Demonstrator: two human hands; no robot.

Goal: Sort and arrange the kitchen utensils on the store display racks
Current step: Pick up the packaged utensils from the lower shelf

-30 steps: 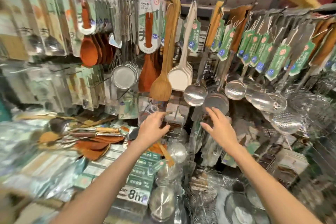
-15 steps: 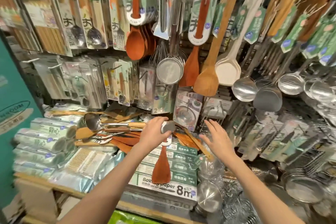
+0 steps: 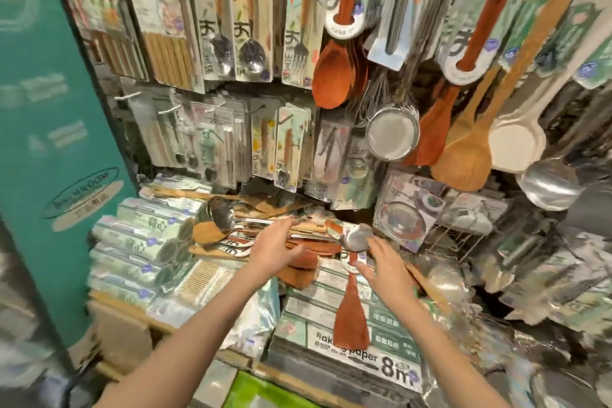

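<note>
A loose pile of wooden spatulas and steel ladles [image 3: 231, 228] lies on the shelf below the hanging racks. My left hand [image 3: 275, 252] reaches over this pile with its fingers stretched out and nothing visibly held. A red-brown wooden spatula [image 3: 351, 318] lies blade-down over the baking paper boxes [image 3: 364, 351], with a white label at its handle. My right hand [image 3: 385, 270] is beside that handle with straight fingers, its fingertips at the label. A steel ladle bowl [image 3: 357, 237] sits just above my right hand's fingers.
Packaged cutlery and chopsticks [image 3: 231, 26] hang on the upper left. Wooden spoons [image 3: 334, 73], a mesh strainer [image 3: 392, 136], pale spatulas [image 3: 516, 146] and steel ladles [image 3: 549, 189] hang on the right. Green rolled packs [image 3: 139, 242] are stacked at the left beside a teal panel [image 3: 49, 142].
My left hand has let go of the red-brown spatula and moved left over the pile. My right hand has come in to the spatula's label. The view has swung left and closer.
</note>
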